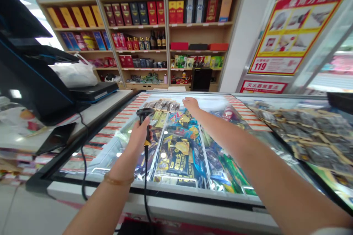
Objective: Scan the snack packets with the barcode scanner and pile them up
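A black barcode scanner point(145, 112) with a yellow-edged grip and a dangling cable is wrapped in my left hand point(140, 130). It stands upright above the glass top point(110, 147) of a chest freezer. My right hand point(191, 103) reaches far over the glass, just right of a row of clear packs point(165, 104) with dark contents. A gap shows between that hand and the packs. Its fingers are small and partly hidden, so their grip is unclear. Under the glass, white wire baskets point(202, 150) hold colourful bagged goods point(179, 158).
At left are a counter point(110, 108) with a dark screen unit point(30, 69), a scale point(93, 91), a white plastic bag point(73, 71) and a phone-like black slab point(56, 138). More packs point(306, 128) lie on the right. Shelves point(132, 25) of boxes stand behind.
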Tool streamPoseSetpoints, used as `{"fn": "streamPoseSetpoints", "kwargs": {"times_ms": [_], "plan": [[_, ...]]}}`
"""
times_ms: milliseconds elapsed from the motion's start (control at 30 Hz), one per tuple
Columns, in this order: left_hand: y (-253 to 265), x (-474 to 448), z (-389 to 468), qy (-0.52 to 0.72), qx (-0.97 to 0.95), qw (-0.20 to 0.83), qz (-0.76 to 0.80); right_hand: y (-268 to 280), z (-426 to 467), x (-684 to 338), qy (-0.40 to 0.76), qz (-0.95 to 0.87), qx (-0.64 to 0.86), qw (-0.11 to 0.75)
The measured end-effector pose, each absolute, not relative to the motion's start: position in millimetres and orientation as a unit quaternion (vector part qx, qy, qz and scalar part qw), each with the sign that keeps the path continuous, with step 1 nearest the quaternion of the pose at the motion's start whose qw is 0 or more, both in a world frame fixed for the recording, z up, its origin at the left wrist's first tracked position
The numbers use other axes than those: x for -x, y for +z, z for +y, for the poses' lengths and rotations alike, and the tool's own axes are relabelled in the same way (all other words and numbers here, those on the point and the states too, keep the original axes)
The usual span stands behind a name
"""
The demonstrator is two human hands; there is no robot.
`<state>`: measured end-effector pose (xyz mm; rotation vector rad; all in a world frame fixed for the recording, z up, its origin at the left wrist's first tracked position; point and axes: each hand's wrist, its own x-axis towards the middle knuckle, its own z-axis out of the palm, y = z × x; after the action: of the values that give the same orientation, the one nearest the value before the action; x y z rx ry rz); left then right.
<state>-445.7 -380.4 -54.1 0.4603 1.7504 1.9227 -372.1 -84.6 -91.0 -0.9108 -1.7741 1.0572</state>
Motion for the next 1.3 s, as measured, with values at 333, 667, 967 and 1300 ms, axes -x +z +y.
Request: {"fn": "streamPoseSetpoints", "kwargs": {"times_ms": [333,667,967,1300], "plan": [[-53,320,-292,0.672,-0.268,0.366,0.586,-90,-53,144,0.222,-0.758,0.482,0.381],[-90,280,-274,0.625,-0.373,0.361,0.583,-95,-59,0,-0.137,-0.758,0.620,0.148],[-95,293,-278,0.627,-0.337,0.364,0.600,-96,-75,27,-0.198,-0.810,0.506,0.223],[-98,293,-274,0.621,-0.327,0.369,0.609,-97,-125,150,-0.014,-0.952,0.244,0.183]]}}
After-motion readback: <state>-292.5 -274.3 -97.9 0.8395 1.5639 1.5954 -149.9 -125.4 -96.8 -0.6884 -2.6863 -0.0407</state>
